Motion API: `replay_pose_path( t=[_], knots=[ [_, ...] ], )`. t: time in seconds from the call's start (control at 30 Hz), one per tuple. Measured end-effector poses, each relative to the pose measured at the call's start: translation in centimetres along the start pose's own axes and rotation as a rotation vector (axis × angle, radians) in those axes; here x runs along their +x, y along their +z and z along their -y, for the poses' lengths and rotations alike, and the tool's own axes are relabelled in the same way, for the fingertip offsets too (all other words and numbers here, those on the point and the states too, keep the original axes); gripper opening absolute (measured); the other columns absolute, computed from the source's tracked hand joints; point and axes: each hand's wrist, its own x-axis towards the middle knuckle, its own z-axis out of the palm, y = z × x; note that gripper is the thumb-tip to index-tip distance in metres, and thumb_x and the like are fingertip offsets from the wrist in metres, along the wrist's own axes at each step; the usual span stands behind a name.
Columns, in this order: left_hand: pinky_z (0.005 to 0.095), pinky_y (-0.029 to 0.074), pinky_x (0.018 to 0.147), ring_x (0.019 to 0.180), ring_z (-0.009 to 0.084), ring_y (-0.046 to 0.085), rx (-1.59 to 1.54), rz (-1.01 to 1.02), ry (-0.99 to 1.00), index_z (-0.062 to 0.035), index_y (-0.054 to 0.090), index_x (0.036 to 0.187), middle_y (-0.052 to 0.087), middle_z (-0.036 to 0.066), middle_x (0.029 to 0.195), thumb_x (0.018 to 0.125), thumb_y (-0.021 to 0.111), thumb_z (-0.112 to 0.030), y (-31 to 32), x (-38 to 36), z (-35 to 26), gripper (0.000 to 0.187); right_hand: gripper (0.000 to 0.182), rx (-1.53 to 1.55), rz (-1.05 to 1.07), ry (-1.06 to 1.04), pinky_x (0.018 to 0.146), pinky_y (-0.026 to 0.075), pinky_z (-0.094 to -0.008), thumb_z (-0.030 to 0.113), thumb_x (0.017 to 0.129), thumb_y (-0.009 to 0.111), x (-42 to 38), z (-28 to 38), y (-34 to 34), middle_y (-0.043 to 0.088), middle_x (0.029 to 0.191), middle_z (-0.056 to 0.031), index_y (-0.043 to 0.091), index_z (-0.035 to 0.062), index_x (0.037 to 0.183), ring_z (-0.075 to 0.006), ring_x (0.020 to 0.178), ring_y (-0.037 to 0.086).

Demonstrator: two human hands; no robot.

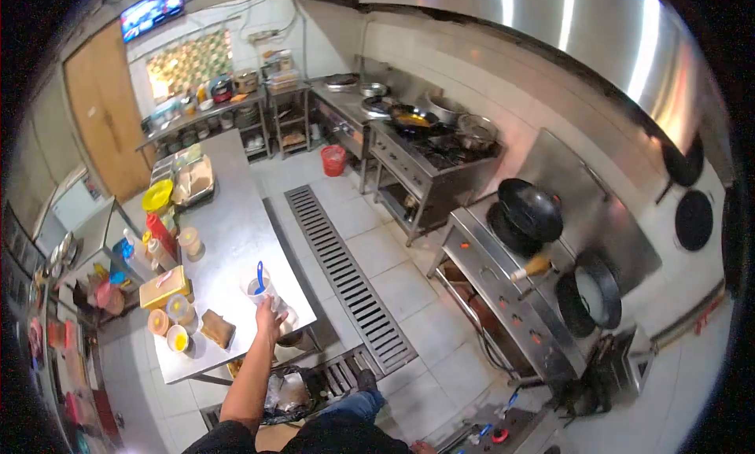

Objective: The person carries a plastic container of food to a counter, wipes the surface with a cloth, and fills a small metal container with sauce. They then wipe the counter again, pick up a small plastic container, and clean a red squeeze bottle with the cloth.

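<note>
My left hand (269, 322) reaches over the steel table (228, 257), its fingers closed on the near side of a clear plastic tub (259, 290). A blue spoon (260, 274) stands upright in this tub. Only a sliver of my right hand (422, 448) shows at the bottom edge, its fingers hidden. Left of my left hand lie a brown packet (217, 329) and a small cup with yellow contents (180, 341). Close by are lidded tubs (180, 308) and a yellow box (164, 287).
Squeeze bottles (160, 232) and a yellow bowl (158, 195) stand farther along the table. Stoves with a wok (530, 210) and a pan (594, 291) are at right. A floor grate (338, 273) runs between. A bin bag (291, 395) sits by my legs.
</note>
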Motion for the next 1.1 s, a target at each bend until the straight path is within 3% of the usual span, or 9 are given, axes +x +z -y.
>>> replay_pose_path(
  t=[0.1, 0.27, 0.37, 0.5, 0.63, 0.7, 0.83, 0.93, 1.1],
  knots=[
    [0.0409, 0.053, 0.08, 0.094, 0.0204, 0.048, 0.011, -0.008, 0.052, -0.0114, 0.054, 0.115, 0.053, 0.003, 0.118, 0.1, 0.054, -0.038, 1.0, -1.1, -0.7, 0.031, 0.052, 0.121, 0.023, 0.191, 0.089, 0.052, -0.0459, 0.04, 0.096, 0.057, 3.4, 3.7, -9.4, 0.066, 0.114, -0.0172, 0.056, -0.0025, 0.125, -0.0315, 0.105, 0.063],
    [0.0378, 0.053, 0.077, 0.086, 0.0138, 0.049, -0.019, -0.146, 0.134, -0.0117, 0.055, 0.1, 0.058, 0.002, 0.105, 0.1, 0.055, -0.038, 2.9, -2.0, -0.9, 0.026, 0.052, 0.076, 0.063, 0.207, 0.092, 0.051, -0.0471, 0.04, 0.097, 0.054, 11.2, 4.3, -18.7, 0.067, 0.113, -0.0183, 0.056, -0.003, 0.126, -0.0343, 0.108, 0.062],
    [0.036, 0.053, 0.079, 0.075, 0.0113, 0.051, -0.079, -0.198, 0.18, -0.0116, 0.054, 0.09, 0.058, 0.001, 0.092, 0.099, 0.059, -0.034, 3.3, -1.7, -0.7, 0.024, 0.052, -0.038, 0.094, 0.137, 0.094, 0.05, -0.0478, 0.04, 0.098, 0.052, 15.9, 1.7, -21.7, 0.067, 0.113, -0.019, 0.055, -0.0034, 0.127, -0.036, 0.11, 0.061],
    [0.0356, 0.053, 0.082, 0.082, 0.0133, 0.058, -0.106, -0.248, 0.213, -0.0101, 0.055, 0.088, 0.058, 0.002, 0.09, 0.098, 0.062, -0.028, 4.2, -1.0, -1.1, 0.022, 0.052, -0.246, 0.117, -0.185, 0.096, 0.049, -0.0488, 0.04, 0.099, 0.049, 20.5, 1.5, -29.3, 0.068, 0.113, -0.0198, 0.055, -0.0038, 0.127, -0.0382, 0.112, 0.06],
    [0.0355, 0.054, 0.083, 0.08, 0.0153, 0.059, -0.172, -0.291, 0.222, -0.0063, 0.059, 0.089, 0.059, 0.004, 0.09, 0.097, 0.064, -0.026, 6.1, 0.5, -1.5, 0.022, 0.05, -0.473, 0.084, 0.017, 0.102, 0.047, -0.0464, 0.039, 0.099, 0.049, 29.8, 14.7, -40.2, 0.067, 0.118, -0.0178, 0.058, -0.0016, 0.127, -0.0351, 0.118, 0.059],
    [0.0359, 0.054, 0.082, 0.08, 0.0157, 0.059, -0.2, -0.318, 0.242, -0.0061, 0.059, 0.089, 0.059, 0.004, 0.09, 0.097, 0.064, -0.026, 6.9, 2.2, -1.8, 0.022, 0.054, -0.266, 0.148, 0.103, 0.104, 0.046, -0.0439, 0.041, 0.096, 0.054, 33.3, 22.0, -45.2, 0.065, 0.124, -0.0193, 0.059, -0.0014, 0.129, -0.0345, 0.121, 0.057],
    [0.0412, 0.056, 0.081, 0.077, 0.0193, 0.063, -0.227, -0.386, 0.295, -0.0055, 0.058, 0.088, 0.056, 0.003, 0.08, 0.097, 0.063, -0.028, 10.9, 7.9, -3.0, 0.025, 0.054, -0.313, 0.155, 0.284, 0.106, 0.044, -0.0417, 0.035, 0.095, 0.059, 41.4, 34.2, -53.5, 0.059, 0.133, -0.0197, 0.053, -0.0018, 0.134, -0.0321, 0.123, 0.056],
    [0.0422, 0.056, 0.08, 0.075, 0.0198, 0.063, -0.249, -0.434, 0.336, -0.0065, 0.057, 0.087, 0.054, 0.004, 0.08, 0.098, 0.063, -0.027, 14.0, 12.4, -4.5, 0.024, 0.056, -0.453, 0.19, 0.201, 0.106, 0.044, -0.0418, 0.035, 0.095, 0.058, 56.6, 22.7, -52.5, 0.059, 0.133, -0.02, 0.051, -0.0012, 0.137, -0.0315, 0.124, 0.056],
    [0.0394, 0.057, 0.076, 0.078, 0.0223, 0.064, -0.333, -0.515, 0.324, -0.0062, 0.058, 0.09, 0.058, 0.005, 0.092, 0.098, 0.062, -0.026, 18.3, 20.6, -8.1, 0.022, 0.061, -0.478, 0.326, 0.285, 0.108, 0.042, -0.044, 0.045, 0.092, 0.057, 63.8, 38.3, -63.4, 0.056, 0.136, -0.0218, 0.054, 0.0014, 0.136, -0.0356, 0.127, 0.053]
  ],
)
